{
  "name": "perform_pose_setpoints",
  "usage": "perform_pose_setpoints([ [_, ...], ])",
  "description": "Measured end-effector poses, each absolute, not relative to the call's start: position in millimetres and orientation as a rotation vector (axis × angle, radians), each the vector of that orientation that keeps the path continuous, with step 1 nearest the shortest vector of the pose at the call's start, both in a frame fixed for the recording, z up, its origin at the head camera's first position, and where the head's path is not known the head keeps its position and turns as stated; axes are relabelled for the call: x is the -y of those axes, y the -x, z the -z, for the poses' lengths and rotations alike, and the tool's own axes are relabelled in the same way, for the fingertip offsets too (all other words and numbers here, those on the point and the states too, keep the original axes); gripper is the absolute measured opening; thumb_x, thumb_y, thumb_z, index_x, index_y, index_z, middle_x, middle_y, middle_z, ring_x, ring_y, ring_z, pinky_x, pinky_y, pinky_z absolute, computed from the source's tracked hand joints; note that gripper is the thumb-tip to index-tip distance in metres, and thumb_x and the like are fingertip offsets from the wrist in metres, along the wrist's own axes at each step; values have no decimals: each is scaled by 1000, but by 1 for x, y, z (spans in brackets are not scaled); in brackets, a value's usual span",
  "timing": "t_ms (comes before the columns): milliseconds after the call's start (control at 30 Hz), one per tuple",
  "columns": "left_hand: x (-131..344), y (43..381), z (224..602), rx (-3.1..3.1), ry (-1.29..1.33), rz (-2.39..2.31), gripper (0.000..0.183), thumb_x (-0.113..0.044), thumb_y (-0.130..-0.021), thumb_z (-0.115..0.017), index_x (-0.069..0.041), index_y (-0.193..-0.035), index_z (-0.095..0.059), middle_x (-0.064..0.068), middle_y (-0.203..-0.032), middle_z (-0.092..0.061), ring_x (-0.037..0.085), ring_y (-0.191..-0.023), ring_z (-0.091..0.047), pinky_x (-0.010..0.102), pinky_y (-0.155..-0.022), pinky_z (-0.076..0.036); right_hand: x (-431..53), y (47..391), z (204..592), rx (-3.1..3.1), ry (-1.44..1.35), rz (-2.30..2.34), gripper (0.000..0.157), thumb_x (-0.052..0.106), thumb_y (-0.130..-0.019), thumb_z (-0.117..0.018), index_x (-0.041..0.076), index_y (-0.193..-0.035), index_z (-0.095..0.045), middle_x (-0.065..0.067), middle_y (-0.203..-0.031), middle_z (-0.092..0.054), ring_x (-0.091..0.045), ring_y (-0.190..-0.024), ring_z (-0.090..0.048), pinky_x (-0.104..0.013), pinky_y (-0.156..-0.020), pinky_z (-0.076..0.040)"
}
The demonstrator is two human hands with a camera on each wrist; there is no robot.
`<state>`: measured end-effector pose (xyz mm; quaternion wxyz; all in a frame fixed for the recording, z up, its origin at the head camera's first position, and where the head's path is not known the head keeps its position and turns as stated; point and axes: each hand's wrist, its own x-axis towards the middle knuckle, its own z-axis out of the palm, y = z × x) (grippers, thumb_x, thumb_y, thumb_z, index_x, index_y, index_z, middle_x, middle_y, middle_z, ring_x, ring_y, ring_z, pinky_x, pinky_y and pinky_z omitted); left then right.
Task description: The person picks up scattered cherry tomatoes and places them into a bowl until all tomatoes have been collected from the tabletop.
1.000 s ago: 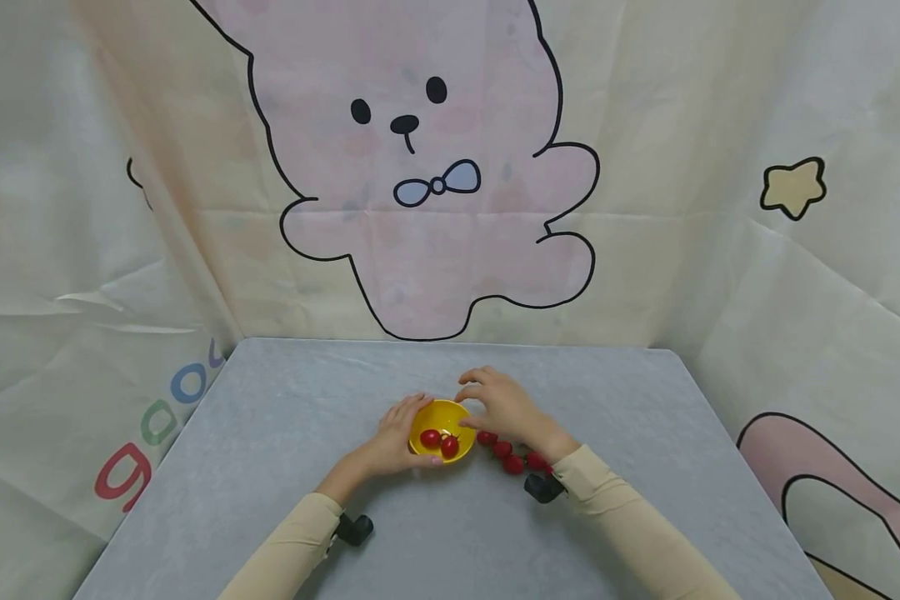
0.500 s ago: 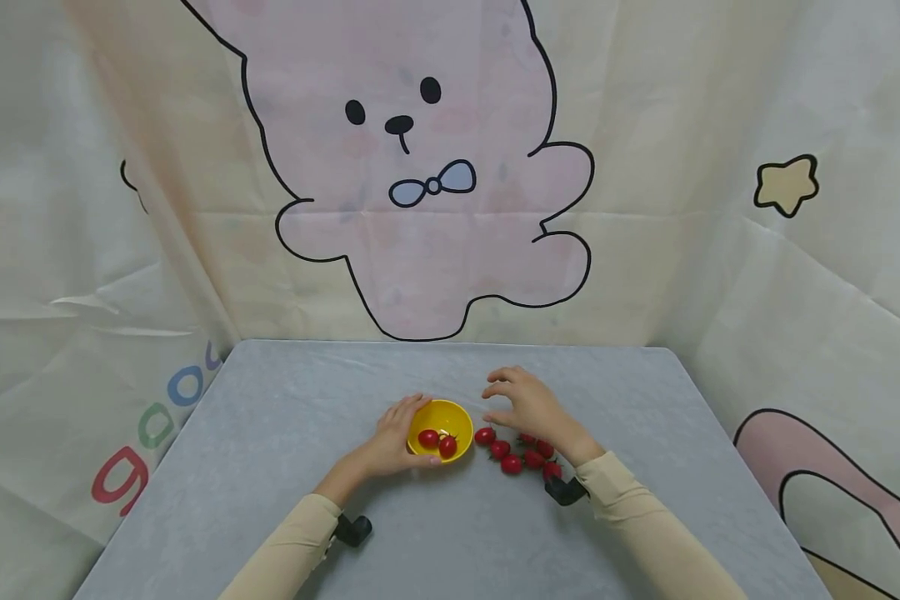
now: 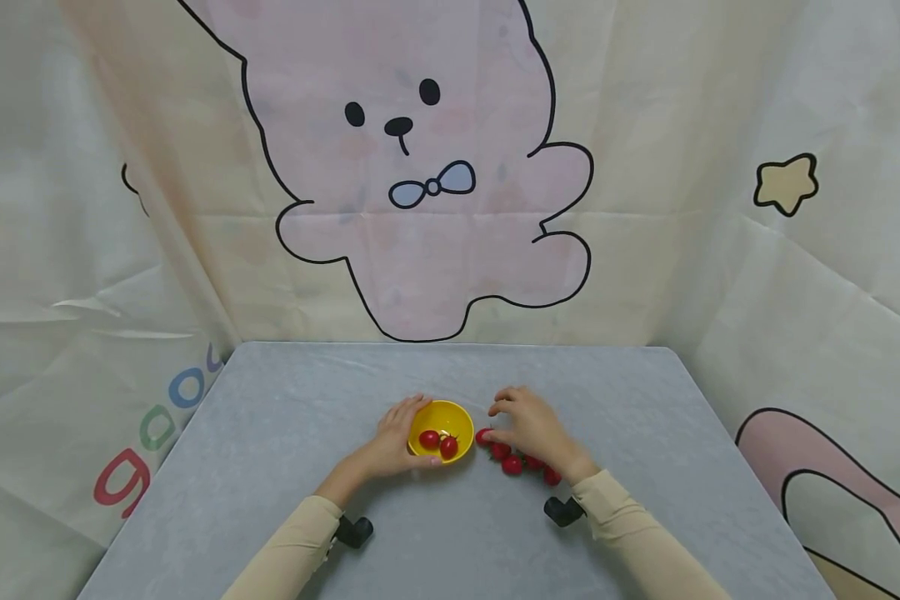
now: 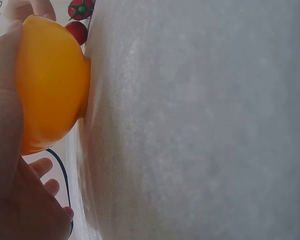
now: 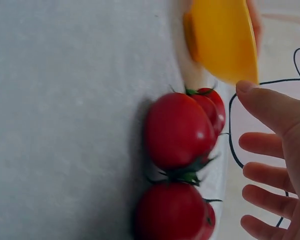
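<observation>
My left hand [image 3: 390, 443] grips a small yellow bowl [image 3: 459, 417] from its left side, with the thumb at the near rim and the fingers at the far side. In the bowl lie two cherry tomatoes [image 3: 429, 439]. To the right of the bowl, my right hand [image 3: 536, 429] hovers over a group of several loose cherry tomatoes [image 3: 512, 464], partly covering them in the head view. Its fingers [image 5: 262, 145] are spread and hold nothing in the right wrist view, where red tomatoes [image 5: 177, 131] with green stems sit just beside the hand.
A grey cloth-covered table [image 3: 450, 542] carries everything. Behind it hangs a curtain [image 3: 630, 275] printed with a pink bear, and more printed fabric closes off both sides. Each wrist wears a black camera [image 3: 354, 532].
My right hand has moved away from the bowl to the right, then dropped lower over the loose tomatoes. The left hand and the bowl have stayed in place.
</observation>
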<state>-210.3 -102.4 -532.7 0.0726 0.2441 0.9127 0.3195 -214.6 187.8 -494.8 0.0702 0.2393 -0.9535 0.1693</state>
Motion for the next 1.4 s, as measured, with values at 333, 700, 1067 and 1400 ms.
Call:
perform_pose_setpoints([
  [333, 103, 211, 535, -2740, -720, -954, 106, -63, -76, -75, -19, -157, -22, 8, -166, -21, 36, -153, -16, 65, -122, -13, -181, 209, 505, 2889, -657, -480, 45, 54, -73, -82, 16, -96, -78, -4, -110, -69, -22, -99, -58, -39, -87, -56],
  [700, 103, 211, 534, -2741, -728, -948, 105, -62, -76, -75, -20, -156, -22, 8, -165, -21, 37, -152, -17, 64, -122, -13, -176, 208, 515, 2862, -627, -446, 46, 58, -72, -81, 16, -91, -78, -3, -103, -70, -20, -93, -59, -36, -83, -56],
  [1067, 102, 209, 532, -2737, -728, -949, 105, -63, -77, -74, -20, -157, -22, 9, -166, -20, 37, -153, -16, 63, -123, -12, -172, 207, 519, 2884, -615, -451, 42, 52, -72, -83, 15, -89, -77, -4, -103, -70, -18, -88, -58, -34, -76, -55],
  [1400, 101, 209, 533, -2736, -717, -956, 105, -62, -76, -75, -20, -157, -21, 8, -166, -20, 36, -152, -17, 64, -122, -13, -173, 207, 517, 2865, -630, -439, 37, 47, -74, -84, 14, -91, -76, -4, -101, -69, -18, -84, -56, -31, -69, -52],
])
